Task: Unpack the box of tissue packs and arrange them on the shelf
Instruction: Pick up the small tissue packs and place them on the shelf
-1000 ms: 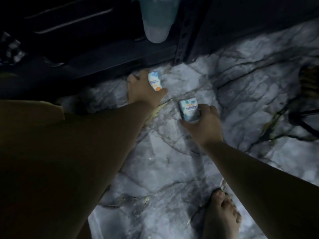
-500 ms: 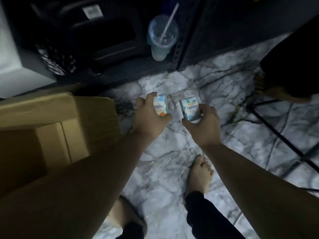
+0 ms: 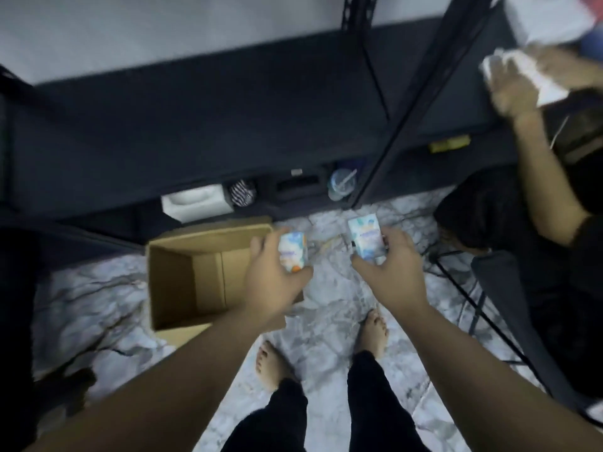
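Fingers [image 3: 261,252] of each hand curled round boxy, glossy tissue packs [image 3: 292,252] — cardboard box [image 3: 182,275] below.

The floor [image 3: 329,324] is pale marble-look tile with dark veins running through it. A dark metal shelving unit [image 3: 202,125] stands across the upper part of the view, its slanted uprights [image 3: 404,102] rising toward the camera. Behind it is a plain grey wall [image 3: 163,31]. On the lowest level sit a white foam block [image 3: 195,202], a plastic cup with a straw [image 3: 341,184] and a patterned dark object [image 3: 242,193]. Thin black cables [image 3: 470,288] cross the floor at right. The light is dim and cool.
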{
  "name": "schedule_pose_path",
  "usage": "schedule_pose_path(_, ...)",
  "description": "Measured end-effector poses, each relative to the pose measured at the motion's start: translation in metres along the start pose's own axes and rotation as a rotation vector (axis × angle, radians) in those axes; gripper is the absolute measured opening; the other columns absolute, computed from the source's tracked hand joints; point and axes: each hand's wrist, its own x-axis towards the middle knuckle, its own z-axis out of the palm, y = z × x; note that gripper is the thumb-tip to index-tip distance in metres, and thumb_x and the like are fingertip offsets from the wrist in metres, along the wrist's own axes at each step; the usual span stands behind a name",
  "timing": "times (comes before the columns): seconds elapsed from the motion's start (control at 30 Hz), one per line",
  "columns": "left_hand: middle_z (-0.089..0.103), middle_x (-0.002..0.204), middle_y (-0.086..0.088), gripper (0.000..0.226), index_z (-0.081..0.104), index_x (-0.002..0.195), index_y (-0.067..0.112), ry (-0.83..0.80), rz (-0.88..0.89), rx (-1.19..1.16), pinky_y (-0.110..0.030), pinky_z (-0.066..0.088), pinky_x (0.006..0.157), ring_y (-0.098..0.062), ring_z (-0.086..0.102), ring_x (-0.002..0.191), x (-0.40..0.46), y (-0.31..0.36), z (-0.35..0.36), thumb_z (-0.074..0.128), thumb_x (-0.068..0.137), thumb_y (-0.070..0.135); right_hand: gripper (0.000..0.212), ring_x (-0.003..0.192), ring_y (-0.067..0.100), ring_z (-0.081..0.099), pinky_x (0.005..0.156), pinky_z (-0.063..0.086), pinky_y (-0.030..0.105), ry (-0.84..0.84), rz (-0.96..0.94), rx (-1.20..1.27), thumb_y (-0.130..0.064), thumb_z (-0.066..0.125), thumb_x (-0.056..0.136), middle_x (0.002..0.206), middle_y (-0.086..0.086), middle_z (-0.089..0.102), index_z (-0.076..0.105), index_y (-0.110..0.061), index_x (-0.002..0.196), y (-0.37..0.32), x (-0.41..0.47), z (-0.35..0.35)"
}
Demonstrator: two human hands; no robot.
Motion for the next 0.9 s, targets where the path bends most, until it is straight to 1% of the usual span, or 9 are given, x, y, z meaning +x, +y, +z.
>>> schedule_pose_path(0.07, 0.042, 0.122, 0.000, 0.069, 0.052, 0.136, 0.030, 0.039, 0.014, -0.026, -0.021, 0.036, 0.073, 0.000, 0.046, 0.089, -0.026, 0.005, -0.040, 0.085, 0.076, 0.023, 0.047, 0.104, 0.014, 0.052, 0.078, 0.040, 0.026, -0.017, -0.043, 0.010, -0.031, 0.085, 0.080, 0.110, -0.007, 0.053, 0.058, -0.027, 0.120, -0.044, -0.017, -0.014)
schedule_pose_path(0.17, 0.040, 0.124, 0.002, 0.076, 0.049, 0.141, 0.031, 0.108, -0.023, -0.035, -0.025, 0.041, 0.081, -0.016, 0.057, 0.102, -0.055, 0.008, -0.091, 0.086, 0.076, 0.025, 0.045, 0.100, 0.017, 0.057, 0.077, 0.045, 0.032, -0.027, -0.104, 0.027, -0.035, 0.085, 0.078, 0.109, -0.007, 0.057, 0.059, -0.030, 0.114, -0.102, -0.038, -0.022)
schedule_pose_path(0.23, 0.040, 0.125, 0.003, 0.077, 0.049, 0.143, 0.032, 0.151, -0.018, -0.060, -0.026, 0.043, 0.081, -0.019, 0.059, 0.101, -0.068, 0.010, -0.125, 0.086, 0.075, 0.026, 0.049, 0.098, 0.017, 0.060, 0.075, 0.048, 0.031, -0.023, -0.153, 0.046, -0.039, 0.085, 0.075, 0.107, -0.007, 0.059, 0.062, -0.026, 0.117, -0.139, -0.047, -0.021)
schedule_pose_path(0.33, 0.044, 0.122, 0.000, 0.072, 0.051, 0.137, 0.030, 0.237, 0.026, -0.027, -0.028, 0.041, 0.078, -0.019, 0.056, 0.100, -0.080, 0.012, -0.170, 0.086, 0.074, 0.027, 0.052, 0.099, 0.013, 0.060, 0.075, 0.047, 0.024, -0.015, -0.201, 0.104, -0.029, 0.087, 0.076, 0.105, -0.016, 0.055, 0.062, -0.026, 0.121, -0.189, -0.060, -0.015)
schedule_pose_path(0.43, 0.043, 0.120, 0.000, 0.076, 0.051, 0.139, 0.032, 0.320, 0.047, -0.055, -0.029, 0.046, 0.079, -0.021, 0.060, 0.098, -0.090, 0.011, -0.211, 0.085, 0.071, 0.030, 0.065, 0.108, 0.013, 0.059, 0.086, 0.055, 0.037, -0.044, -0.275, 0.107, -0.035, 0.085, 0.076, 0.115, -0.013, 0.056, 0.055, -0.032, 0.133, -0.227, -0.069, -0.004)
schedule_pose_path(0.5, 0.042, 0.119, 0.003, 0.081, 0.047, 0.141, 0.037, 0.361, 0.036, -0.065, -0.031, 0.052, 0.081, -0.017, 0.062, 0.094, -0.095, 0.009, -0.236, 0.081, 0.068, 0.042, 0.071, 0.109, 0.010, 0.059, 0.087, 0.056, 0.038, -0.080, -0.313, 0.117, -0.038, 0.084, 0.077, 0.118, -0.012, 0.056, 0.050, -0.035, 0.139, -0.249, -0.072, 0.003)
schedule_pose_path(0.67, 0.039, 0.118, 0.007, 0.079, 0.046, 0.144, 0.034, 0.450, 0.041, -0.135, -0.010, 0.044, 0.069, -0.004, 0.058, 0.092, -0.094, 0.017, -0.286, 0.085, 0.075, 0.033, 0.082, 0.109, 0.008, 0.058, 0.086, 0.052, 0.028, -0.143, -0.423, 0.107, -0.038, 0.084, 0.080, 0.120, -0.014, 0.052, 0.040, -0.037, 0.149, -0.303, -0.064, 0.016)
schedule_pose_path(0.8, 0.038, 0.117, 0.009, 0.077, 0.046, 0.143, 0.035, 0.544, 0.042, -0.173, -0.002, 0.043, 0.067, -0.004, 0.058, 0.092, -0.086, 0.029, -0.322, 0.086, 0.077, 0.034, 0.086, 0.107, 0.006, 0.058, 0.083, 0.053, 0.027, -0.209, -0.500, 0.172, -0.036, 0.083, 0.081, 0.121, -0.017, 0.049, 0.034, -0.045, 0.152, -0.348, -0.044, 0.031)
schedule_pose_path(0.9, 0.037, 0.117, 0.010, 0.078, 0.044, 0.144, 0.035, 0.631, 0.038, -0.166, -0.004, 0.044, 0.066, -0.004, 0.057, 0.093, -0.077, 0.037, -0.353, 0.086, 0.078, 0.039, 0.086, 0.105, 0.006, 0.058, 0.080, 0.052, 0.027, -0.271, -0.575, 0.198, -0.038, 0.082, 0.082, 0.119, -0.019, 0.048, 0.033, -0.050, 0.151, -0.387, -0.026, 0.044)
